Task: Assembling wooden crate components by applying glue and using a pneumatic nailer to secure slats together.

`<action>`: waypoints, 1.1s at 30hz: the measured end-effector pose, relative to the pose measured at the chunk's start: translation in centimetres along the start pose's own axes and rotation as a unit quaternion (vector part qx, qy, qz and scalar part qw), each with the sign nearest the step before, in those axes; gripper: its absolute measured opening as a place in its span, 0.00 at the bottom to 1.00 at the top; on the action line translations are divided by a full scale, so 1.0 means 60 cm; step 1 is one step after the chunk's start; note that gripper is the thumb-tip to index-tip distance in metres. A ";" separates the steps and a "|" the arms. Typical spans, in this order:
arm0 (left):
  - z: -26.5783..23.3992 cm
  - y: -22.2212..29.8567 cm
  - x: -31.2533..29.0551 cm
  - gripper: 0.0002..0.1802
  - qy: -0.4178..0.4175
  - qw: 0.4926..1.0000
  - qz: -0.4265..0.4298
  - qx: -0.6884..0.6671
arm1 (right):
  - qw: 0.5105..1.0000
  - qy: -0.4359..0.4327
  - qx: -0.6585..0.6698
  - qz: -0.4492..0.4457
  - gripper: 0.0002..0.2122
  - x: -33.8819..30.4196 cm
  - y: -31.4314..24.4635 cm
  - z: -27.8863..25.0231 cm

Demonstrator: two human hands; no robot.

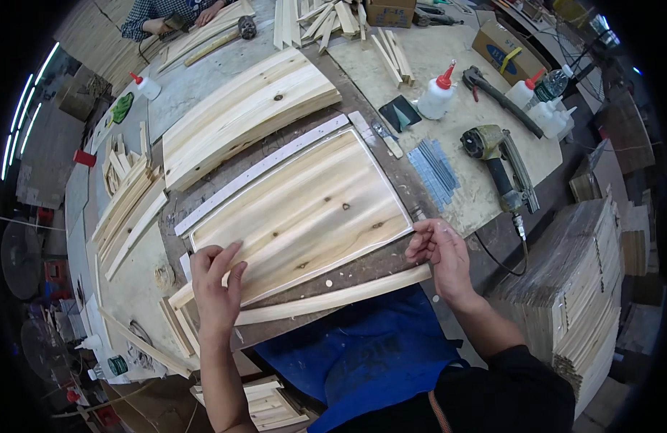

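Observation:
A flat knotty pine panel (304,209) lies before me, with a thin white line of what looks like glue along its borders. My left hand (216,281) is at the panel's near left corner, fingers apart, its fingertips over the wood; whether they touch it I cannot tell. My right hand (445,256) is by the near right corner with its fingers curled together; anything inside them is hidden. A narrow wooden strip (340,294) lies along the panel's near side, between both hands. A pale straightedge-like bar (261,173) runs along the far side.
Stacked pine panels (247,108) lie beyond the bar. To the right are a nail gun (499,166) with a hose, grey nail strips (433,172), a white glue bottle (437,94) and a hammer (499,99). Wooden strips (128,206) lie left. Another person's hand (157,27) works at the far left.

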State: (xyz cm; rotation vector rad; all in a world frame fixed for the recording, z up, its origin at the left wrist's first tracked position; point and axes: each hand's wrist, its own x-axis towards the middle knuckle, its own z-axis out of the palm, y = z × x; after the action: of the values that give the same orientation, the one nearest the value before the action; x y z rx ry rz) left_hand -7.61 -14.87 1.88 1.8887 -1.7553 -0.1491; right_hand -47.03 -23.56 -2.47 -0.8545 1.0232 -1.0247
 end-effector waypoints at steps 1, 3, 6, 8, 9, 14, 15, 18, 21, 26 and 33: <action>0.005 -0.017 0.025 0.24 -0.001 1.000 -0.006 0.015 | 1.000 -0.006 -0.009 0.008 0.22 0.000 0.003 0.000; 0.022 -0.042 0.073 0.23 -0.006 0.999 -0.010 0.040 | 1.000 -0.001 -0.013 0.009 0.21 -0.003 0.006 -0.006; 0.044 -0.071 0.120 0.22 -0.023 0.999 -0.009 0.026 | 0.999 -0.026 -0.023 0.020 0.20 -0.005 0.008 -0.010; 0.059 -0.081 0.142 0.22 -0.035 0.999 -0.006 0.020 | 0.999 -0.019 -0.017 0.019 0.20 -0.003 0.006 -0.014; 0.066 -0.082 0.147 0.21 -0.034 0.999 -0.010 0.015 | 0.999 -0.018 -0.019 0.024 0.20 -0.004 0.004 -0.018; 0.090 -0.089 0.168 0.20 -0.038 0.999 -0.007 0.008 | 0.999 -0.011 -0.019 0.028 0.20 0.003 -0.001 -0.029; 0.092 -0.089 0.170 0.20 -0.039 0.999 -0.006 0.007 | 0.999 -0.011 -0.017 0.028 0.20 0.005 -0.002 -0.029; 0.096 -0.092 0.182 0.19 -0.041 0.999 -0.006 0.025 | 0.999 -0.018 -0.020 0.038 0.20 0.011 -0.003 -0.026; 0.097 -0.089 0.187 0.19 -0.054 0.998 -0.019 0.024 | 0.999 -0.022 -0.013 0.045 0.19 0.012 -0.007 -0.024; 0.100 -0.083 0.186 0.18 -0.059 0.998 -0.028 0.021 | 0.998 -0.044 -0.038 0.006 0.12 0.008 -0.004 -0.023; 0.118 -0.084 0.203 0.19 -0.060 0.993 -0.103 -0.007 | 0.963 -0.068 -0.241 -0.095 0.07 -0.027 -0.026 -0.033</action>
State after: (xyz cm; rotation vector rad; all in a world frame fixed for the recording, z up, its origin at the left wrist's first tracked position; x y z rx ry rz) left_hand -4.52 -28.67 -2.97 2.0868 -1.6257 -0.3577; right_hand -49.61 -22.69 -1.22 -1.4271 1.1053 -0.8699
